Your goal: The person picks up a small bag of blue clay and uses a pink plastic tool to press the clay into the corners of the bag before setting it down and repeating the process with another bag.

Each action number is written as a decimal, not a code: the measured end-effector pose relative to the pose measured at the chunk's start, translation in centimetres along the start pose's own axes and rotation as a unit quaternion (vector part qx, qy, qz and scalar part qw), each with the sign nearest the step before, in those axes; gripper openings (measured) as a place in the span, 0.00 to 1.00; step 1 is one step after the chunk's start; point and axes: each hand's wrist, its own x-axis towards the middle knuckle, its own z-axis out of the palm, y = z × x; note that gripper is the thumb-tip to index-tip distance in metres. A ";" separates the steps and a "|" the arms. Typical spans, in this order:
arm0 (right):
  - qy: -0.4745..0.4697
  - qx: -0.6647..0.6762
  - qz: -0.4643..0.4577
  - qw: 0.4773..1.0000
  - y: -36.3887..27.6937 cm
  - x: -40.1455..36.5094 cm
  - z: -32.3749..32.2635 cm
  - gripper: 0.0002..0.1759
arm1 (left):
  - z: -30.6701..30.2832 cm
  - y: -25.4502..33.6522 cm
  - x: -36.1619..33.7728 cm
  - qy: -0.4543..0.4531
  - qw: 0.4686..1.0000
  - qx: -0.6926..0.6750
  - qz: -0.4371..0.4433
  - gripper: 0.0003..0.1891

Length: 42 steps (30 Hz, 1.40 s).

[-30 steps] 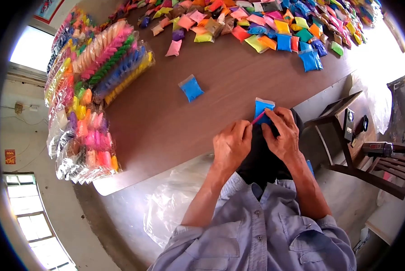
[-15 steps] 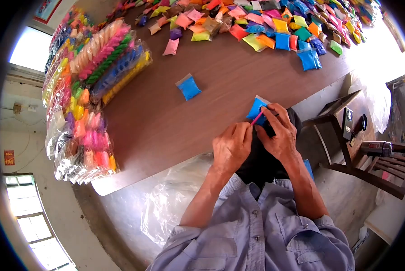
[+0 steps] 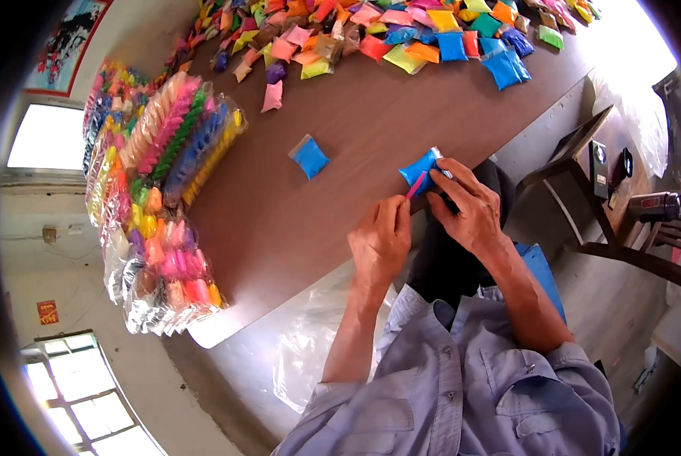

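My left hand (image 3: 382, 235) is closed on a thin pink stick (image 3: 416, 185), whose upper end lies against a small blue packet (image 3: 418, 169). The packet is at the table's near edge, with its clear end strip toward the upper right. My right hand (image 3: 466, 201) has its fingers bent and closed on the right end of this packet. Another blue packet (image 3: 310, 157) lies flat on the brown table (image 3: 279, 220), to the left of my hands.
Many coloured packets (image 3: 371, 38) are heaped along the table's far side. Clear bags of coloured pieces (image 3: 165, 175) stack at the left. At the right stands a wooden chair (image 3: 576, 175) with a dark flask (image 3: 654, 206) near it.
The view has shifted, so the far packets sit higher. The blue packet in my hands has tilted and more of it shows. My right fingers have moved to its right end.
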 end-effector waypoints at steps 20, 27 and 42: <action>0.019 0.025 0.040 0.999 0.4 -0.4 0.3 0.19 | -1.7 -2.0 1.2 -0.013 0.996 0.065 -0.067 0.03; 0.018 0.027 0.041 0.999 0.3 -0.5 0.2 0.18 | -0.4 0.3 1.4 0.000 1.000 0.015 0.013 0.04; 0.034 0.017 0.011 0.999 0.5 -0.4 0.2 0.18 | -0.5 -0.8 1.9 -0.019 0.998 0.050 -0.029 0.03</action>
